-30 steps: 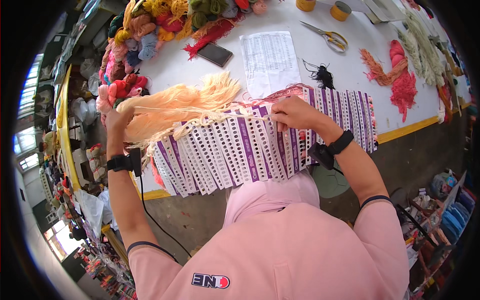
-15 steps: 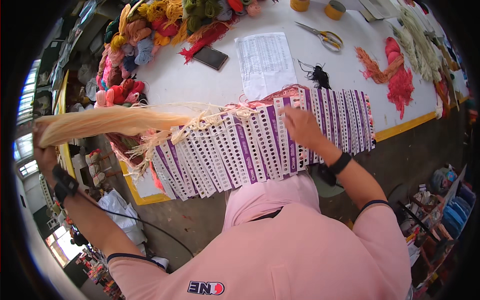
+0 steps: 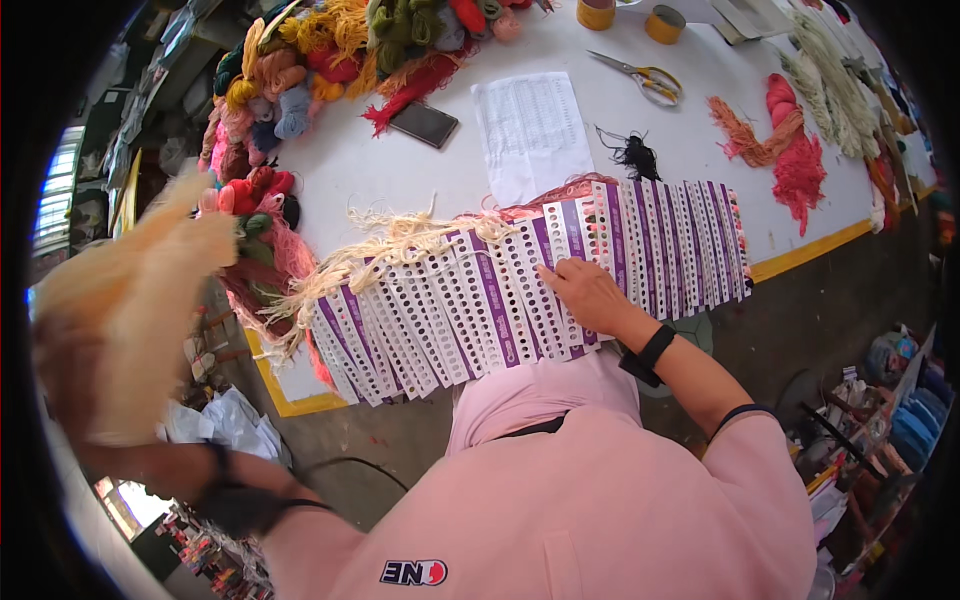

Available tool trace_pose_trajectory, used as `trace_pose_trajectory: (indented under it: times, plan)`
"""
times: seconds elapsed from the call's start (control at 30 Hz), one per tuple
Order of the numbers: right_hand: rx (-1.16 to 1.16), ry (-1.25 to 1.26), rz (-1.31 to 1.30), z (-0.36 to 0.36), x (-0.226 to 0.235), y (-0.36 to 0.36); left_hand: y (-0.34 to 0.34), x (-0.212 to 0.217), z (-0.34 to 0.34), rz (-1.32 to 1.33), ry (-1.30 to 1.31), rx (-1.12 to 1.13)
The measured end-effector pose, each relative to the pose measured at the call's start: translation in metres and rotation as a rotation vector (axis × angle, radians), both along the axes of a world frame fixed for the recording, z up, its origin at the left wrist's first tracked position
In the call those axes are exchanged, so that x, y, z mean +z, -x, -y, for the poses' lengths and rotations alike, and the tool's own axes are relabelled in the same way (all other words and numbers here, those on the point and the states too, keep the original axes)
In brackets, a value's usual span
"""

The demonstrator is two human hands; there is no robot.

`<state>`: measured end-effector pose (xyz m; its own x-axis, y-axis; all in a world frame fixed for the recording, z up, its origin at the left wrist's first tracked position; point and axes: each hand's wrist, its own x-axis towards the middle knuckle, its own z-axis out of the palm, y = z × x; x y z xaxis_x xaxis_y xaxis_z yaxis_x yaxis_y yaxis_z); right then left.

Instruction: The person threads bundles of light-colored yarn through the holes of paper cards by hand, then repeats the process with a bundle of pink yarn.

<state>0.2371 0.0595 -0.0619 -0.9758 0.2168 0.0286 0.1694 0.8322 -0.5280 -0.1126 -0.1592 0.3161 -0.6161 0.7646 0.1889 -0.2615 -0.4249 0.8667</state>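
Observation:
A fanned row of white and purple punched sample cards (image 3: 520, 290) lies along the near edge of the white table (image 3: 400, 170). My right hand (image 3: 585, 295) presses flat on the cards near their middle. My left hand (image 3: 65, 370) is flung far out to the left, off the table, gripping a thick blurred bundle of cream yarn (image 3: 130, 300). Short cream yarn ends (image 3: 390, 245) stick out of the cards' upper left edge.
Heaps of coloured yarn skeins (image 3: 300, 70) crowd the table's far left. A dark phone (image 3: 424, 123), a printed sheet (image 3: 530, 130), scissors (image 3: 640, 75), a black thread tuft (image 3: 635, 155), two tape rolls (image 3: 630, 15) and pink and orange yarn (image 3: 790, 150) lie beyond the cards.
My left hand has swung the cream yarn bundle away from the cards, out to the left and down. My right hand slid lower on the cards and stays pressed there.

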Motion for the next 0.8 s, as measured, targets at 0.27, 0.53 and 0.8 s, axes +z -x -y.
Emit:
trace_pose_trajectory:
  times: [0.27, 0.53, 0.8]
  plan:
    - [-0.379, 0.438, -0.203, -0.003, 0.052, 0.027, -0.157, -0.274, -0.087, 0.922, 0.459, -0.217]
    - [-0.508, 1.443, -0.059, 0.016, 0.084, 0.057, -0.170, -0.292, -0.095, 0.899, 0.361, -0.363]
    - [-0.512, 1.566, -0.112, 0.018, 0.083, 0.043, -0.169, -0.296, -0.090, 0.714, 0.393, -0.220]
